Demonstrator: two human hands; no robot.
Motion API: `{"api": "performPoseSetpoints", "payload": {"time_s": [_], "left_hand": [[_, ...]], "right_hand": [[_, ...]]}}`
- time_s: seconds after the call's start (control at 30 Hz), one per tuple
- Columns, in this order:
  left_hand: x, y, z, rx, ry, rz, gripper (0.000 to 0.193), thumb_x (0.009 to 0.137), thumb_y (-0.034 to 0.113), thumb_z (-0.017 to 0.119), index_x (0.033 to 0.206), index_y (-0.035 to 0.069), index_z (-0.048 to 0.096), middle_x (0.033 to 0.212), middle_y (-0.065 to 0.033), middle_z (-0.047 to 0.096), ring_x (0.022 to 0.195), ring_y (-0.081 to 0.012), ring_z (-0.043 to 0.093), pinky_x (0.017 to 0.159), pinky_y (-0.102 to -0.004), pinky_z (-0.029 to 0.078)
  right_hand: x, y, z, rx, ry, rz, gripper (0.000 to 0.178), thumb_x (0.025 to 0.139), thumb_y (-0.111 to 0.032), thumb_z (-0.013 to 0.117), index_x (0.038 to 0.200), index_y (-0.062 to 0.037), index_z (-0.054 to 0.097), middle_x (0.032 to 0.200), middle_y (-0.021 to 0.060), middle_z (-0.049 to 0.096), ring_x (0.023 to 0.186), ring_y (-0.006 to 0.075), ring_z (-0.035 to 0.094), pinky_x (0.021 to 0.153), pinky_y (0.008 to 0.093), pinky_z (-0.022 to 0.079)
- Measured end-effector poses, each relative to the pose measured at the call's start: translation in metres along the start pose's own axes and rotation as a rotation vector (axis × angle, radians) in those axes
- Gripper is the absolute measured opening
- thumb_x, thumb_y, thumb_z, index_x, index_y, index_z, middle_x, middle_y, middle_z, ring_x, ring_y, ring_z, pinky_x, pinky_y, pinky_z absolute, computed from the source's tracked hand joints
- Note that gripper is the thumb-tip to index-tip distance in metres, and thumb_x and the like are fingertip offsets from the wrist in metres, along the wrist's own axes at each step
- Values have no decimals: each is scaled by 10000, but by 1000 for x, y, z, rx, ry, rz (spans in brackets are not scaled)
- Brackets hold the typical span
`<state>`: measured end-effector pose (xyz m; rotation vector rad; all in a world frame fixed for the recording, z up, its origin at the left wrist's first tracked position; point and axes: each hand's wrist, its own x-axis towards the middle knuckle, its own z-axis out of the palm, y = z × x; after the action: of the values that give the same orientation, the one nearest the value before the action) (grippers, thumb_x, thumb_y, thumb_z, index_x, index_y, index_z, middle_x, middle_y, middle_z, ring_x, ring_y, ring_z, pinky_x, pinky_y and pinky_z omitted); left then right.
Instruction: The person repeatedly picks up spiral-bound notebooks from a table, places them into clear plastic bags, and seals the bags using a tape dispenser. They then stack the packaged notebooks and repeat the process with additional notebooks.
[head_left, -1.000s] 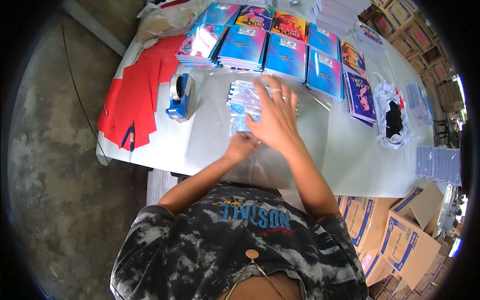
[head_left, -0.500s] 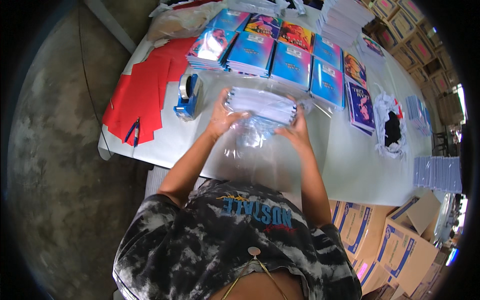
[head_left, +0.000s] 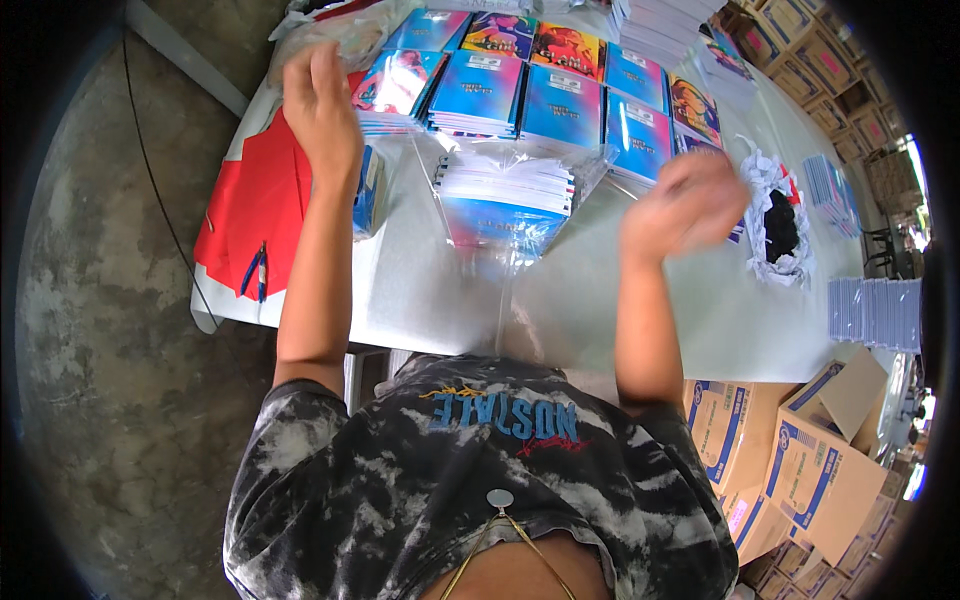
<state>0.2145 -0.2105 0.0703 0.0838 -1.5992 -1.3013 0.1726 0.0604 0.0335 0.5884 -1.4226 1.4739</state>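
A stack of blue-and-pink notebooks (head_left: 505,222) stands in a clear plastic bag on the table in front of me, page edges facing up; neither hand touches it. My left hand (head_left: 322,120) is raised at the far left, fingers stretched out and holding nothing visible. Beneath it lie red sheets (head_left: 250,205), and my forearm partly hides the blue tape dispenser (head_left: 370,195). My right hand (head_left: 690,205) hovers to the right of the bagged stack, near the dark-covered notebooks. Motion blur smears its fingers.
Rows of stacked notebooks (head_left: 475,92) fill the far side of the table (head_left: 600,320). Blue-handled pliers (head_left: 258,272) rest on the red sheets. Torn white wrapping (head_left: 778,230) lies at the right. Cardboard boxes (head_left: 815,480) stand beside the table at the lower right.
Both hands have let go of the bagged notebooks and moved apart, the left up and leftward, the right to the right. The stack now sits on the table.
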Motion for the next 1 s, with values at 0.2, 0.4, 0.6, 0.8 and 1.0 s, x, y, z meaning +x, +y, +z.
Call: {"api": "performPoseSetpoints", "payload": {"time_s": [0.2, 0.4, 0.6, 0.8, 1.0], "left_hand": [[-142, -44, -21, 27, -529, -449, 549, 905, 223, 545, 1367, 8, 339, 1313, -164, 463, 1215, -222, 426, 1011, -333, 326], [-146, -28, -1, 570, -393, 126, 235, 864, 179, 598, 1073, 92, 660, 1209, -98, 574, 1150, -277, 477, 985, -387, 343], [-146, -9, 34, 713, -596, 264, 261, 866, 218, 581, 1092, 110, 652, 1178, -46, 597, 1162, -258, 489, 1047, -446, 219], [-134, 3, 41, 476, -677, -31, 327, 863, 181, 560, 1163, 51, 574, 1170, -147, 583, 1117, -283, 528, 1004, -423, 310], [-55, -27, 64, 525, -575, 307, 306, 807, 30, 560, 1112, 33, 593, 892, -82, 665, 733, -215, 638, 711, -320, 497]], "right_hand": [[-76, -38, 14, -268, -1018, -172, 364, 848, -217, 561, 1118, 27, 550, 1163, 175, 557, 1081, 302, 515, 958, 417, 361], [-55, 14, 51, -545, -1023, 39, 396, 884, -167, 502, 1203, 65, 471, 1268, 237, 475, 1200, 351, 440, 1026, 419, 309], [-68, 2, 13, -558, -379, 103, 363, 827, -111, 584, 1157, 22, 510, 1144, 156, 529, 1056, 339, 467, 935, 456, 298], [-80, -4, 8, -433, -783, 57, 314, 767, -112, 614, 1077, -62, 603, 1086, 39, 553, 1020, 236, 501, 891, 386, 358], [-83, -12, 13, -437, -797, -41, 250, 783, -103, 580, 1024, -47, 615, 1066, 42, 564, 1037, 219, 512, 879, 355, 389]]}}
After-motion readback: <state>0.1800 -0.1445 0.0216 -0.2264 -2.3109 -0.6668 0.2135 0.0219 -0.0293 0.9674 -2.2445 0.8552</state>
